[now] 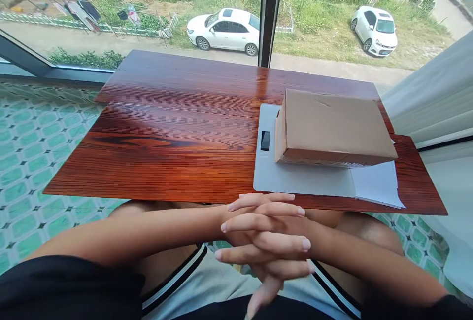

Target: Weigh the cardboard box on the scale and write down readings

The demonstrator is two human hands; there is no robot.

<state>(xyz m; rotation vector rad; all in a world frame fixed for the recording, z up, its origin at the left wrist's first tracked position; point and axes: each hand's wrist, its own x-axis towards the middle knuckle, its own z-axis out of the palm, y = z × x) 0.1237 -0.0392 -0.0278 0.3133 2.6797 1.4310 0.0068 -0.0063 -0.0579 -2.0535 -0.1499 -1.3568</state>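
My left hand [279, 242] and my right hand [249, 222] are laced together above my lap, just in front of the table edge. Their fingers are stretched out and spread, those of one hand passing between those of the other. Nothing shows between the palms, though the palms themselves are mostly hidden. One thumb points down towards my lap. Beyond the hands, a closed brown cardboard box [336, 125] rests on a flat pale scale [268, 172] with a small dark display [265, 140]. Neither hand touches the box or the scale.
The glossy reddish-brown wooden table [166, 147] stands before my knees. White paper sheets [379, 184] lie at the scale's right, partly under the box. A pale curtain [436, 93] hangs at the right. Behind the table are a window frame [269, 19] and two white cars outside.
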